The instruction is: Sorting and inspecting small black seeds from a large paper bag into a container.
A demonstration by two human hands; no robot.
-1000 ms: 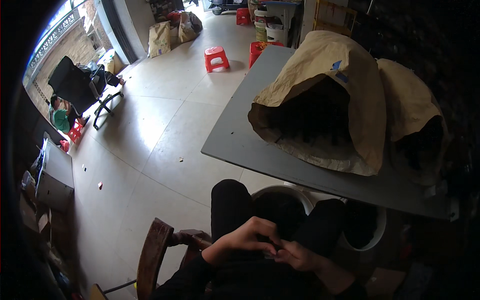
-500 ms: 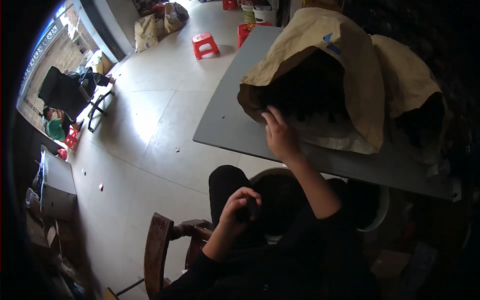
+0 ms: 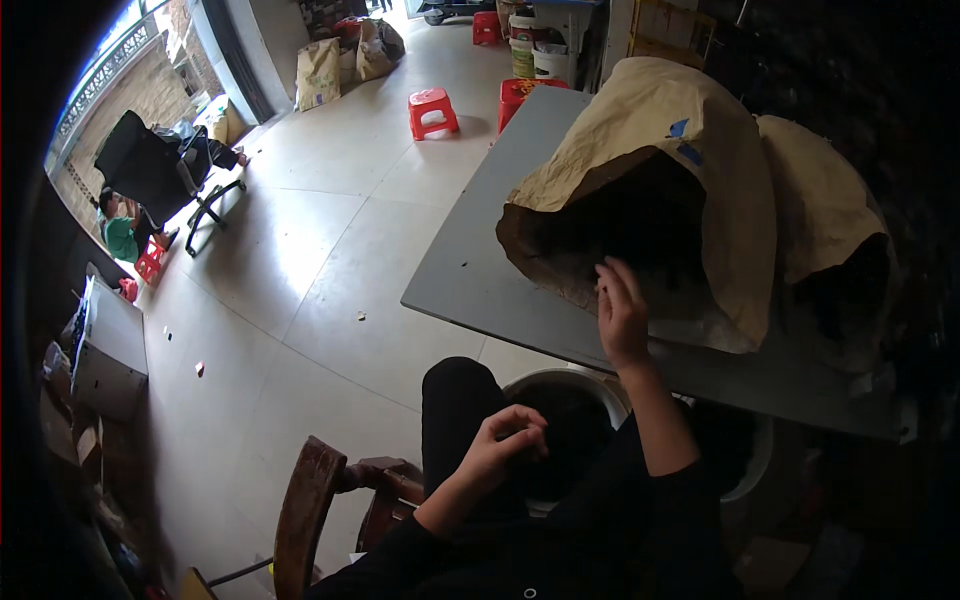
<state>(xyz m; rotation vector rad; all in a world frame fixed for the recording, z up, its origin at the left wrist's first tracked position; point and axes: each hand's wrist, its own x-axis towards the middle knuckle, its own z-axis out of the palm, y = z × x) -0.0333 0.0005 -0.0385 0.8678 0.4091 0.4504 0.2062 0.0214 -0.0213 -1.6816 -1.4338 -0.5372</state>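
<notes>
My right hand [image 3: 622, 312] is at the mouth of a large brown paper sack [image 3: 640, 105], which lies on its side on a grey tabletop [image 3: 465, 270]. Its fingers are stretched upward and nothing shows in them. Dark contents [image 3: 640, 215] fill the shaded inside of the sack. My left hand [image 3: 505, 442] hovers above my lap, beside a pale-rimmed basin [image 3: 555, 374] of dark material. Its fingers bend loosely, apart from the thumb, and I see nothing held there; the palm side is in shadow.
A second paper sack [image 3: 815, 195] lies to the right on the table. Another rounded container [image 3: 765, 465] is partly under the table edge. A wooden chair [image 3: 308, 510] stands at my left. Farther off are a red stool [image 3: 432, 113], an office chair [image 3: 150, 165] and a seated person [image 3: 120, 235].
The dark lump in my left hand no longer shows, and that hand has shifted right toward the basin. My right hand has moved right and down along the sack's mouth. The view has tilted.
</notes>
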